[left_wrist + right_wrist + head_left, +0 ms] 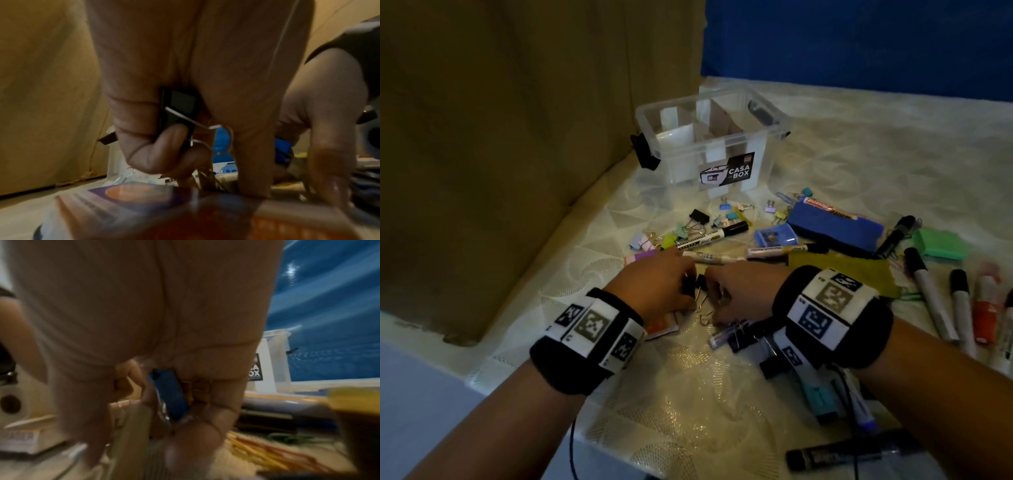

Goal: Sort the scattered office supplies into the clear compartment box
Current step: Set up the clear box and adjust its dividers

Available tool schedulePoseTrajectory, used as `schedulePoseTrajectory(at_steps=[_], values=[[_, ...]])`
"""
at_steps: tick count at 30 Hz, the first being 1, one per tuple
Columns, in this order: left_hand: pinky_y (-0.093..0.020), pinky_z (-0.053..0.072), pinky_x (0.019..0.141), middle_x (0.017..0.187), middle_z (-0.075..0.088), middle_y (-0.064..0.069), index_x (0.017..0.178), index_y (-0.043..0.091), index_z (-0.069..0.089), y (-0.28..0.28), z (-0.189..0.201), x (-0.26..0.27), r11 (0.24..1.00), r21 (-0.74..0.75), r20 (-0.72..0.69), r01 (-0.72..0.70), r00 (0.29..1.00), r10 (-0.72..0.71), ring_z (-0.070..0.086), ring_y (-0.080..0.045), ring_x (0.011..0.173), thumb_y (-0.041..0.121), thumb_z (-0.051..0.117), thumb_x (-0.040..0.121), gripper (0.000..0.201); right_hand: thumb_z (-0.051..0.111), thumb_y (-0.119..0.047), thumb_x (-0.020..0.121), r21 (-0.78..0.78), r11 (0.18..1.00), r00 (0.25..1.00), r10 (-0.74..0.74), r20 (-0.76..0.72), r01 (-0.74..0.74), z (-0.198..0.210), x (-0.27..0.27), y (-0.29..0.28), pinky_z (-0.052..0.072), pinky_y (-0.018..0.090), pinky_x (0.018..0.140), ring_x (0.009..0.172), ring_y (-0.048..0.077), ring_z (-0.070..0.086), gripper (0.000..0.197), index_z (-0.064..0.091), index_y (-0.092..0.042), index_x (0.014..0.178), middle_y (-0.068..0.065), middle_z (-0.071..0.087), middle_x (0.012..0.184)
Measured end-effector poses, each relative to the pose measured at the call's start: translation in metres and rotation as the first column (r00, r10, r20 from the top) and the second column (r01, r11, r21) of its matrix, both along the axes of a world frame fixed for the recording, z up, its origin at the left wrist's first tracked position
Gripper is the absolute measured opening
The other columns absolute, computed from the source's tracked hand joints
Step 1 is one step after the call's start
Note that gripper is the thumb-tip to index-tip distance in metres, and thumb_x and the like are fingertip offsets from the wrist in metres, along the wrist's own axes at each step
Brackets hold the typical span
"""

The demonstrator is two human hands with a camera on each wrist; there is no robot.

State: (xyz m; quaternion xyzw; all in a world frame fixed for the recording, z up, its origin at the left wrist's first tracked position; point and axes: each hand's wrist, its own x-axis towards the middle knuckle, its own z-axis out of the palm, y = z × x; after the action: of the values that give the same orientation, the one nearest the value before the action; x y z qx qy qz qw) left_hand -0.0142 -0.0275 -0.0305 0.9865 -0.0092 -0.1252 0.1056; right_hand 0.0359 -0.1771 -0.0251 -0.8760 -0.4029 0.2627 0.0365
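Holding a black binder clip (180,105) in its curled fingers, the left hand (654,287) sits knuckle to knuckle with the right hand (736,291), which is closed around something blue (170,395). It's too blurry to say what that blue thing is. More clips under the palms are mostly hidden, only wire loops (702,305) poke out. Past the fingertips, markers (709,236) and coloured clips (729,214) lie scattered, and further out stands the clear compartment box (709,144) with its dividers, contents hard to make out. A blue eraser (835,226) lies out beyond the right hand.
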Motion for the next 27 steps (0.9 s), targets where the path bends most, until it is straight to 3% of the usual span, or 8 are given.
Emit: schedulePoseTrajectory(at_steps=[2, 5, 8, 13, 18, 21, 25, 27], values=[[-0.032, 0.050, 0.079, 0.111, 0.053, 0.004, 0.107, 0.026, 0.060, -0.002, -0.002, 0.002, 1.000, 0.011, 0.005, 0.009, 1.000, -0.009, 0.055, -0.017, 0.097, 0.040, 0.070, 0.077, 0.035, 0.057, -0.027, 0.089, 0.054, 0.998, 1.000, -0.027, 0.011, 0.026, 0.000, 0.002, -0.006, 0.035, 0.023, 0.056, 0.076, 0.016, 0.048, 0.011, 0.050, -0.018, 0.090, -0.004, 0.049, 0.080], [-0.030, 0.048, 0.079, 0.109, 0.054, 0.004, 0.103, 0.025, 0.058, -0.001, -0.003, 0.004, 1.000, 0.004, 0.001, 0.015, 1.000, -0.015, 0.055, -0.016, 0.095, 0.040, 0.070, 0.076, 0.033, 0.057, -0.022, 0.089, 0.217, 0.962, 0.985, -0.147, -0.094, 0.164, 0.005, 0.007, -0.022, 0.036, 0.026, 0.058, 0.069, 0.015, 0.046, 0.015, 0.046, -0.019, 0.079, -0.003, 0.049, 0.076], [-0.025, 0.044, 0.077, 0.109, 0.054, 0.005, 0.100, 0.026, 0.054, 0.001, -0.005, 0.004, 1.000, -0.009, 0.003, 0.019, 1.000, -0.019, 0.053, -0.014, 0.095, 0.039, 0.070, 0.077, 0.031, 0.062, -0.022, 0.087, 0.296, 0.922, 0.966, -0.215, -0.141, 0.248, 0.011, 0.010, -0.040, 0.041, 0.025, 0.063, 0.074, 0.014, 0.053, 0.011, 0.053, -0.018, 0.083, -0.005, 0.055, 0.081], [-0.022, 0.037, 0.065, 0.101, 0.054, 0.005, 0.093, 0.026, 0.047, 0.000, -0.004, 0.005, 0.999, -0.035, -0.017, 0.002, 1.000, -0.002, 0.052, -0.013, 0.087, 0.031, 0.070, 0.079, 0.028, 0.069, -0.045, 0.081, 0.115, 0.966, 0.967, -0.217, -0.134, 0.232, 0.005, 0.003, -0.029, 0.048, 0.031, 0.076, 0.092, 0.019, 0.058, 0.039, 0.055, -0.018, 0.105, 0.001, 0.060, 0.103], [-0.026, 0.040, 0.059, 0.094, 0.062, -0.001, 0.101, 0.022, 0.044, 0.004, 0.001, 0.004, 0.995, -0.099, 0.002, 0.003, 1.000, -0.003, 0.056, -0.018, 0.079, 0.021, 0.053, 0.091, 0.014, 0.071, -0.030, 0.081, -0.002, 0.985, 0.981, -0.171, -0.094, 0.171, 0.002, -0.002, -0.010, 0.041, 0.024, 0.056, 0.081, 0.019, 0.054, 0.045, 0.047, -0.013, 0.115, -0.006, 0.048, 0.077], [-0.026, 0.034, 0.053, 0.079, 0.057, 0.001, 0.112, 0.026, 0.045, 0.003, 0.010, 0.006, 0.986, -0.167, -0.002, -0.013, 1.000, 0.013, 0.047, -0.011, 0.062, 0.017, 0.045, 0.094, 0.020, 0.069, -0.031, 0.083, -0.048, 0.989, 0.985, -0.145, -0.093, 0.141, 0.003, -0.002, -0.008, 0.039, 0.024, 0.056, 0.081, 0.018, 0.051, 0.045, 0.045, -0.015, 0.116, -0.006, 0.045, 0.079], [-0.028, 0.036, 0.067, 0.099, 0.059, -0.006, 0.105, 0.014, 0.061, -0.005, 0.019, 0.015, 0.999, -0.041, 0.033, -0.021, 0.999, 0.023, 0.052, -0.018, 0.082, 0.025, 0.036, 0.098, 0.028, 0.071, -0.035, 0.080, -0.063, 0.990, 0.989, -0.128, -0.071, 0.123, 0.004, 0.000, -0.011, 0.046, 0.030, 0.071, 0.087, 0.020, 0.053, 0.045, 0.048, -0.015, 0.112, 0.001, 0.052, 0.098], [-0.029, 0.038, 0.066, 0.094, 0.059, -0.008, 0.096, 0.009, 0.061, -0.010, 0.019, 0.020, 0.998, 0.062, -0.011, -0.006, 1.000, 0.007, 0.052, -0.021, 0.080, 0.030, 0.034, 0.098, 0.034, 0.072, -0.034, 0.079, -0.009, 0.982, 0.978, -0.187, -0.095, 0.187, 0.003, 0.002, -0.021, 0.048, 0.031, 0.072, 0.085, 0.018, 0.055, 0.038, 0.046, -0.021, 0.104, 0.000, 0.054, 0.098]])
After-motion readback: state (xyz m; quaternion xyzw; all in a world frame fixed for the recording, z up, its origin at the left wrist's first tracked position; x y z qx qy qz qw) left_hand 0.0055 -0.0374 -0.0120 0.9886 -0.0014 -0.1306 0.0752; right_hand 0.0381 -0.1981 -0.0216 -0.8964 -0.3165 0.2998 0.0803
